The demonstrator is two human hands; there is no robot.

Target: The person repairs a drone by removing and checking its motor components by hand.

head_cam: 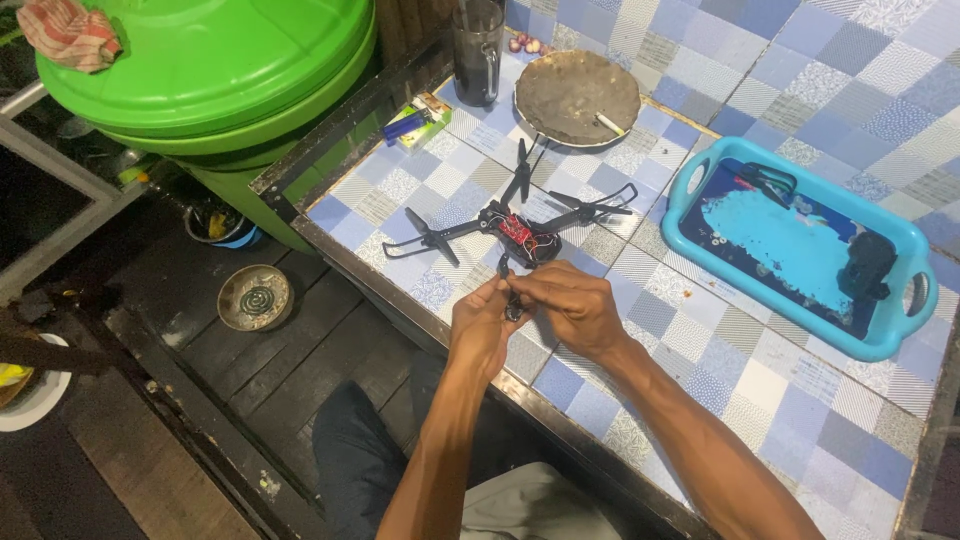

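Observation:
A small black drone (520, 222) with its top cover off lies on the blue tiled counter (700, 350); a red circuit board and wires show in its body. Its arms spread out to the left, right and back. My left hand (480, 325) and my right hand (572, 305) meet at the drone's near arm. Both pinch a small dark part (513, 303) between the fingertips, just in front of the drone's body. What exactly the part is stays hidden by my fingers.
A turquoise tray (690, 180) with small parts and a black piece sits at the right. A round metal dish (577, 95), a dark glass mug (477, 50) and a lighter (405, 124) stand behind. A green bin (215, 70) is left of the counter edge.

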